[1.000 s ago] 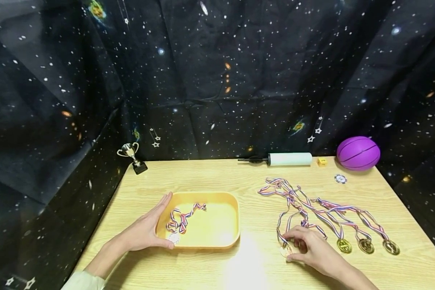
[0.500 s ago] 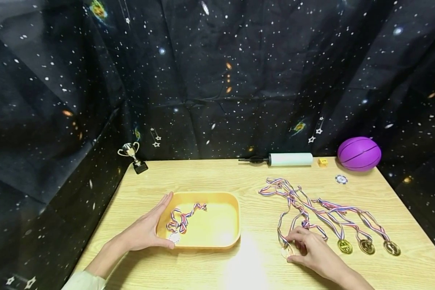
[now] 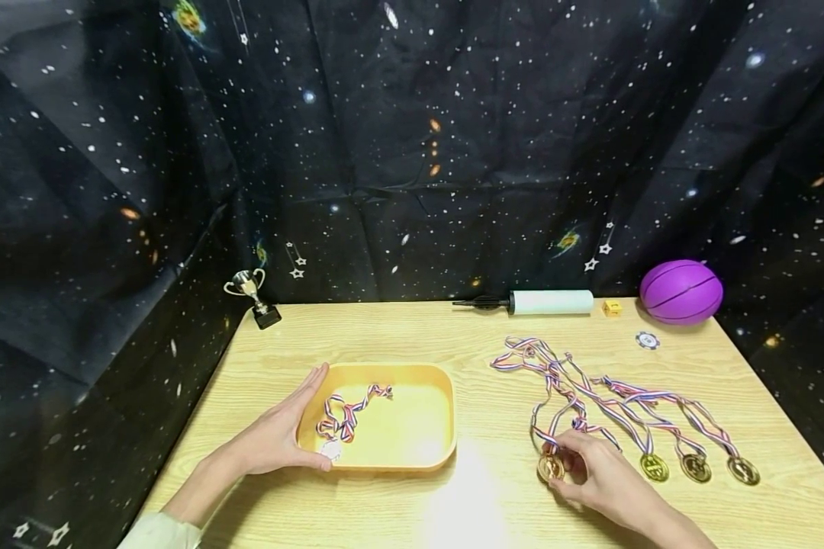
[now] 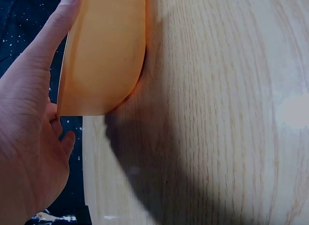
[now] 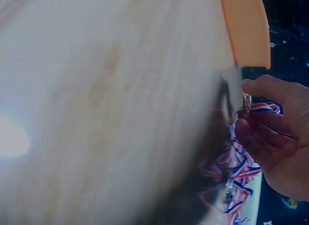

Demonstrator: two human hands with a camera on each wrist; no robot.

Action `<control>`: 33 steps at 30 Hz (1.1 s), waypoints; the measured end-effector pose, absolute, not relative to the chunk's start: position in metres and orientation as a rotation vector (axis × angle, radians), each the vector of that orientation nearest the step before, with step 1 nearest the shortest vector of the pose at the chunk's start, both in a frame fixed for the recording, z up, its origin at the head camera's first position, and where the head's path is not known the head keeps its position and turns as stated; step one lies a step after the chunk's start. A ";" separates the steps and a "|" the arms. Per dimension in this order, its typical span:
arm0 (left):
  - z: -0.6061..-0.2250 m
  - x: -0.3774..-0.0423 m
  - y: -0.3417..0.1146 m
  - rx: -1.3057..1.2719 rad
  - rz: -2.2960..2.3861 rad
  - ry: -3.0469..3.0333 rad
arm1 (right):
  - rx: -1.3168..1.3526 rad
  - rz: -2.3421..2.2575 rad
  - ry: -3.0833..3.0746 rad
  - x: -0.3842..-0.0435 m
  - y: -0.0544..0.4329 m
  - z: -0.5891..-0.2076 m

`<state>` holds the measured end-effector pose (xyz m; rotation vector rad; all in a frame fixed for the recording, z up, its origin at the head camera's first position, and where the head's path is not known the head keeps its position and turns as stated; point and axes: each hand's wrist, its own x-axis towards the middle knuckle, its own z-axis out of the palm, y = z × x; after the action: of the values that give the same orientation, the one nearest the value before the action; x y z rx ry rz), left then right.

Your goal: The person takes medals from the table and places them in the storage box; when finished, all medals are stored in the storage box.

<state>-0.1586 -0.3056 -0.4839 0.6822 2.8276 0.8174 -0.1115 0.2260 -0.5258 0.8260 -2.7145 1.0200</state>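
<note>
I have the gold medal (image 3: 551, 468) pinched in the right hand (image 3: 600, 480), right of the orange tray (image 3: 412, 467), ribbon (image 3: 545, 437) trailing away, the left hand (image 3: 281, 435) spread against the tray's left end.

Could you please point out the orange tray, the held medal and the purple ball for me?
Orange tray (image 3: 405, 427), head view: bare part of its floor.
Held medal (image 3: 549, 467), head view: middle of its disc.
Purple ball (image 3: 681, 293), head view: middle of its visible side.
</note>
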 end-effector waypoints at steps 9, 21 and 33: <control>-0.484 -0.159 -0.306 0.681 0.822 2.823 | 0.775 1.012 -2.650 -0.117 0.225 -0.498; -0.484 -0.159 -0.307 0.708 0.813 2.828 | 0.782 0.859 -2.513 -0.128 0.226 -0.447; -0.481 -0.158 -0.306 0.709 0.823 2.825 | 0.850 0.866 -2.522 -0.146 0.223 -0.383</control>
<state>-0.1576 -0.3055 -0.4813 0.7093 2.8254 0.8225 -0.1459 0.2230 -0.3832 0.8501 -2.5216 0.8662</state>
